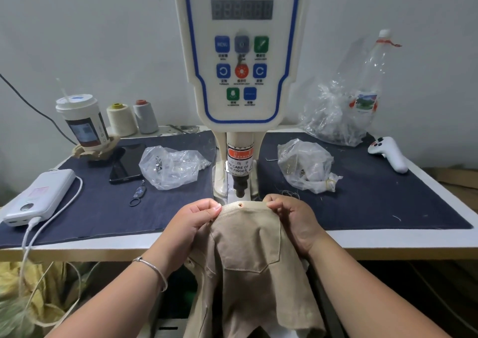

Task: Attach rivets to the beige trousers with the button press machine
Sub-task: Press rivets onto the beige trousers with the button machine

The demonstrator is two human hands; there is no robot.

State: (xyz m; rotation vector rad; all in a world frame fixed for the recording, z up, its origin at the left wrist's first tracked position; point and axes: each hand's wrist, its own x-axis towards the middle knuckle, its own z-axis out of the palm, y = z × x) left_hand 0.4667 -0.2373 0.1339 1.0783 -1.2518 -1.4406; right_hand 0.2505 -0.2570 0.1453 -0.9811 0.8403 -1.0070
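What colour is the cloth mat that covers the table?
Dark navy blue mat; the head view shows it clearly.

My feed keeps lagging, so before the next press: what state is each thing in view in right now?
Trousers: held taut at the top edge, hanging off the table.
Rivet: set in the cloth, just in front of the press head.
Left hand: fingers pinching the cloth.
Right hand: fingers pinching the cloth.
Machine display: no readable digits.
Cup: lidded, upright.
Bottle: capped, upright.
Phone: screen dark.
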